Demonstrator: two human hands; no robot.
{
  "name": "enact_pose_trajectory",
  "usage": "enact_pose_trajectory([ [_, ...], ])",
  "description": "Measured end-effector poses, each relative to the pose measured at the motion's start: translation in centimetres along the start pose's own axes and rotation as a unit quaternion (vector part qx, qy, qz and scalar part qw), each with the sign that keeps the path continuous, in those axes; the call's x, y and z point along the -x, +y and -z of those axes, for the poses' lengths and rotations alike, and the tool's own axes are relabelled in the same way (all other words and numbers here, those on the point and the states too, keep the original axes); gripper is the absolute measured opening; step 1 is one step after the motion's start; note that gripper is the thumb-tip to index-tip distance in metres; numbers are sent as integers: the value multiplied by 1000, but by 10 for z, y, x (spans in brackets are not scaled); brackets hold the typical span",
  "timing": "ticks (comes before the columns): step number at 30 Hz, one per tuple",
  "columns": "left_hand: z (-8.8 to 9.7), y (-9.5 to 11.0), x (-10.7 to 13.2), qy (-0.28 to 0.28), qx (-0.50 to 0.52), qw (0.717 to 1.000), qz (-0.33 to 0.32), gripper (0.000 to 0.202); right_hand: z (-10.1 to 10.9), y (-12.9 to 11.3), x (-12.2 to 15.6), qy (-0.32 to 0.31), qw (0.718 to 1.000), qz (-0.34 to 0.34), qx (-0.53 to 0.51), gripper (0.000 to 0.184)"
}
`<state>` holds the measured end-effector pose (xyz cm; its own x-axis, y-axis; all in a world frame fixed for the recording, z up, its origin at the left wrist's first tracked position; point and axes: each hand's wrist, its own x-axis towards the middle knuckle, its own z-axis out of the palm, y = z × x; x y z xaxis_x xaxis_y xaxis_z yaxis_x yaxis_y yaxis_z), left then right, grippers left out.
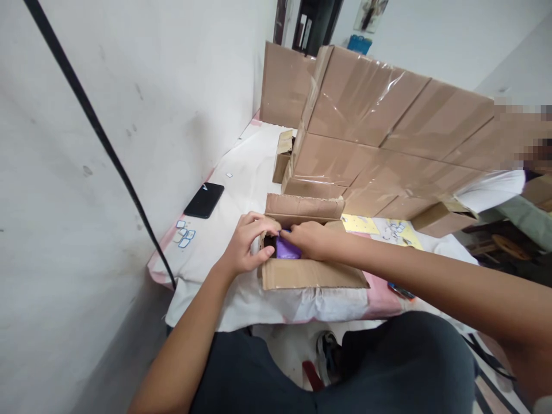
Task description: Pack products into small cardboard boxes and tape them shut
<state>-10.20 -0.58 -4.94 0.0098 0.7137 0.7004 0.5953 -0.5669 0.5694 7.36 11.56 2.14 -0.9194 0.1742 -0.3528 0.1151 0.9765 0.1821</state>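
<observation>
On the tabletop (248, 158) before you: one carton (314, 274), packet (288, 247) inside, your left hand (249, 241) at its left end, right hand (309, 238) inside. Left, near the wall (129, 103): flat device (204, 200). Behind the carton: stacked boxes (366, 103). Right: one further box (444, 219).

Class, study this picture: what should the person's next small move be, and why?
Probably, the right hand should gently settle the purple item in the cardboard box. That hand is at the item, the left hand is at the box's left end, where it could steady it, and the near flap and far flap are open.
</observation>
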Motion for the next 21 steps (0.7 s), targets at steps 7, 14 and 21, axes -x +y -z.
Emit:
enact_pose_trajectory([
  [7, 5, -3, 1, -4, -8, 1000, 0, 30, -2, 0, -3, -25, 997, -46, -49, 50],
  [14, 3, -10, -1, 25, 42, 999, -3, 47, 17, 22, 30, -41, 955, -24, -293, 32],
  [21, -6, -14, -1, 57, 31, 997, 52, 43, -42, 40, 118, 467, 757, -176, -421, 25],
])
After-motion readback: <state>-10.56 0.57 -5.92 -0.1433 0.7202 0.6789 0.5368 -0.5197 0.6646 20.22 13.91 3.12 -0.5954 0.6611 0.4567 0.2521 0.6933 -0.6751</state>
